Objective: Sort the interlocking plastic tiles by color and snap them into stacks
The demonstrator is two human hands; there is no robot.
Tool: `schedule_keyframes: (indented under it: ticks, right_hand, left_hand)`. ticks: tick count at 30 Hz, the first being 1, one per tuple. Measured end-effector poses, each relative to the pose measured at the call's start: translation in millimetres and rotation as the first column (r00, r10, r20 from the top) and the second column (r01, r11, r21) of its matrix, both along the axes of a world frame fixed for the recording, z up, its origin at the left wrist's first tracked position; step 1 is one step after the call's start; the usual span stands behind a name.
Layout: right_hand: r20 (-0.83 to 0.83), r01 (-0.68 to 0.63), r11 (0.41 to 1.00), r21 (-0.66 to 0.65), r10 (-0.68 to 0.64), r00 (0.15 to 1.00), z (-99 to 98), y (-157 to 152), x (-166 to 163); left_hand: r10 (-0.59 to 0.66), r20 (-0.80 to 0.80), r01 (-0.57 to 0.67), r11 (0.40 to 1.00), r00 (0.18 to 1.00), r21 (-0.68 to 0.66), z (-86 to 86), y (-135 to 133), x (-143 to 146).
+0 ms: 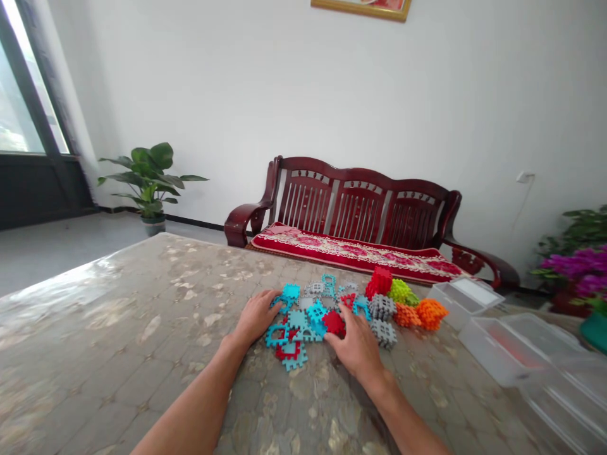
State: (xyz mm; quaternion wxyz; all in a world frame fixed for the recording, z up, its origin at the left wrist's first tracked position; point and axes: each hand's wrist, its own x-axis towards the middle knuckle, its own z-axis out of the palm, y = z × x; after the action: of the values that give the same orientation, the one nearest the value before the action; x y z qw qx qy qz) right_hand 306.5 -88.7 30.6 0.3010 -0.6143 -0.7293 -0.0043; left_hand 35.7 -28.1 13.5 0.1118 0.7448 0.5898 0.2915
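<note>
A loose pile of interlocking plastic building tiles with toothed edges lies between my hands on the table. My left hand (257, 316) rests at the pile's left edge, fingers stretched out against a blue tile (283, 304). Just beyond those fingertips sits a bright blue tile (291, 291). On the right, my right hand (356, 341) has its thumb and forefinger around a red tile (334, 323). Pale teal tiles (298, 319) and a blue window-frame tile (277, 335) lie nearer to me. Part of the pile is hidden behind my right fingers.
Sorted stacks stand right of the pile: red (379, 283), grey (382, 307), yellow-green (401, 291) and orange tiles (431, 314). Clear plastic boxes (505, 351) occupy the table's right side. A patterned cloth covers the table (118, 341). Behind it stands a wooden bench (360, 208).
</note>
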Motion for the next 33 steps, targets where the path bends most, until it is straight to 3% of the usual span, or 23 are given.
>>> schedule_keyframes:
  ticks: [6, 10, 14, 18, 23, 26, 33]
  right_hand:
    - [-0.05, -0.009, 0.995, 0.1, 0.014, 0.999, -15.8, 6, 4]
    - [-0.105, -0.018, 0.995, 0.095, 0.028, 0.994, -17.4, 5, 6]
    - [-0.14, -0.013, 0.998, 0.067, 0.023, 0.99, -9.7, 2, 9]
    - [-0.156, 0.034, 0.994, 0.106, -0.017, 0.988, 11.2, 9, 27]
    - [-0.109, 0.188, 0.972, 0.141, -0.174, 0.979, 54.7, 49, 76]
    - [-0.091, 0.271, 0.958, 0.099, -0.262, 0.961, 72.2, 83, 110]
    - [-0.151, 0.149, 0.988, 0.025, -0.144, 0.978, 67.7, 133, 168]
  left_hand:
    - [-0.01, -0.005, 0.01, 1.0, 1.0, 0.006, -0.8, 1, -1]
    - [-0.005, 0.008, 0.005, 1.0, 1.0, -0.004, 0.3, 1, -1]
    - [-0.008, -0.004, 0.008, 1.0, 1.0, -0.011, 1.7, 0, -1]
    - [-0.01, 0.006, 0.01, 1.0, 1.0, -0.002, 1.2, 1, -1]
    - [-0.001, 0.014, 0.001, 1.0, 1.0, -0.015, -0.3, 3, -1]
    - [0.001, 0.026, 0.0, 1.0, 1.0, -0.021, -1.7, 4, -2]
    - [-0.002, 0.066, 0.002, 1.0, 0.998, -0.008, -4.9, 5, -4]
